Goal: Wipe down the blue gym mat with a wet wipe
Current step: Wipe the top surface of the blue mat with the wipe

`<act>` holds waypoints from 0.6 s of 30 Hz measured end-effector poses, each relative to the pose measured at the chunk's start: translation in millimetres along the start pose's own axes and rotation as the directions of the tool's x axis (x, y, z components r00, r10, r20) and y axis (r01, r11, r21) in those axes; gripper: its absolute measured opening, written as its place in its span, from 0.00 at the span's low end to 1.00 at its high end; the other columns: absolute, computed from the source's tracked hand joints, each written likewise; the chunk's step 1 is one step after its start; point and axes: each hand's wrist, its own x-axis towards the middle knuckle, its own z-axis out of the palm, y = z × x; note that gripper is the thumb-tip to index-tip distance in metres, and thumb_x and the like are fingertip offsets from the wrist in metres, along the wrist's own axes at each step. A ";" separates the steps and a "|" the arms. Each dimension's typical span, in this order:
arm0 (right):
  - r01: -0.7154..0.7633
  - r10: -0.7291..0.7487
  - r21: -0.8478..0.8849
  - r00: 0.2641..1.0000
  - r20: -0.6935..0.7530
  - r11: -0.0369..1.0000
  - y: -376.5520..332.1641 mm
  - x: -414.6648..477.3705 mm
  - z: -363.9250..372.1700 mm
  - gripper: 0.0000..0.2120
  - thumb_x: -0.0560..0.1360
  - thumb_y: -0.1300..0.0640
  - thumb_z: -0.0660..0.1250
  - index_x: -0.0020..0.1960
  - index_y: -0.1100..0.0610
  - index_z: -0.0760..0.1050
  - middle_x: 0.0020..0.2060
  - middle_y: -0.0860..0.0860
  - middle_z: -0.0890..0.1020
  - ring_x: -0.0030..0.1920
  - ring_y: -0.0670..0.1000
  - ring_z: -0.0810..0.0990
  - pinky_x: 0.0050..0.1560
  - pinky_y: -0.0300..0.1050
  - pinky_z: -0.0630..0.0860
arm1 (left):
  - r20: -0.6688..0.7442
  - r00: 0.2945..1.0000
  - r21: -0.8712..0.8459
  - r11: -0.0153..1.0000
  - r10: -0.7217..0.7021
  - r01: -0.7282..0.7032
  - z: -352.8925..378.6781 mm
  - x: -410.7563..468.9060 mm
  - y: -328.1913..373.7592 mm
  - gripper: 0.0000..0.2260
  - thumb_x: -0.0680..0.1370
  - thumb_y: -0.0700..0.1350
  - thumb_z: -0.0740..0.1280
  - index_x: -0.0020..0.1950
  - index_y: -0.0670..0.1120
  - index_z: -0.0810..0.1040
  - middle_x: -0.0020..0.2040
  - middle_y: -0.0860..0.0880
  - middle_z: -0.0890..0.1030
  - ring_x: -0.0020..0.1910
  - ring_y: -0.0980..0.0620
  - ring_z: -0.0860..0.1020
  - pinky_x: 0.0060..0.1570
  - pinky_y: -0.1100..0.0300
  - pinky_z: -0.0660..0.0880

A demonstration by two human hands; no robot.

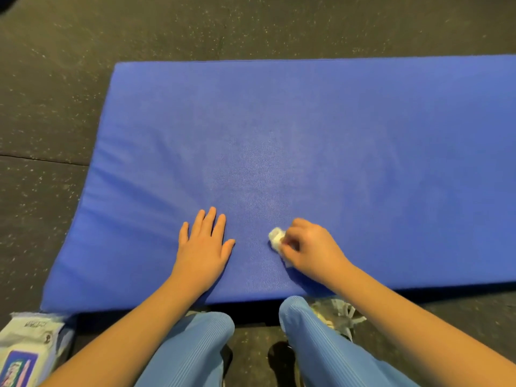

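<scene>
Holding a wet wipe [276,239] against the blue gym mat [279,121]

Nearest, knees [195,339] in blue trousers; at near left, a pack of wipes [25,350] on the dark floor [42,219]. Beyond, the left hand [202,247] lies flat near the mat's near edge, fingers spread; just right of it the right hand [312,247] pinches the balled white wipe.
</scene>
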 end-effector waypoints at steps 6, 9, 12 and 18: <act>-0.103 0.096 -0.064 0.989 -0.112 0.993 24.5 -6.7 -14.8 0.09 0.73 0.57 0.67 0.36 0.56 0.72 0.36 0.50 0.72 0.35 0.55 0.73 0.34 0.47 0.67 | -0.038 0.992 -0.091 0.989 0.117 -0.120 -2.9 -3.8 17.1 0.37 0.75 0.61 0.36 0.77 0.45 0.60 0.78 0.47 0.57 0.78 0.45 0.52 0.74 0.44 0.50; -0.078 0.072 -0.040 0.988 -0.138 0.996 14.5 -16.3 -10.9 0.08 0.72 0.59 0.69 0.35 0.57 0.73 0.35 0.49 0.73 0.34 0.54 0.73 0.32 0.43 0.65 | 0.031 0.966 -0.079 0.964 0.257 -0.254 -3.8 -11.5 34.2 0.42 0.68 0.65 0.33 0.79 0.50 0.55 0.79 0.53 0.51 0.78 0.49 0.46 0.74 0.47 0.43; 0.077 -0.078 0.020 0.992 0.099 0.997 4.8 -38.3 -10.9 0.08 0.70 0.55 0.68 0.34 0.50 0.71 0.33 0.42 0.68 0.32 0.48 0.69 0.32 0.38 0.65 | 0.076 0.937 -0.063 0.940 0.340 -0.336 -5.7 -15.3 40.0 0.43 0.67 0.69 0.34 0.79 0.53 0.51 0.79 0.55 0.46 0.78 0.51 0.42 0.74 0.48 0.40; -0.110 0.111 0.015 0.986 -0.122 0.994 29.3 -38.4 -22.3 0.12 0.69 0.64 0.69 0.33 0.53 0.69 0.33 0.44 0.69 0.33 0.51 0.70 0.33 0.45 0.66 | 0.176 0.870 -0.047 0.886 0.461 -0.460 -12.5 -20.0 39.8 0.45 0.67 0.77 0.43 0.79 0.55 0.47 0.79 0.56 0.42 0.77 0.52 0.37 0.73 0.47 0.35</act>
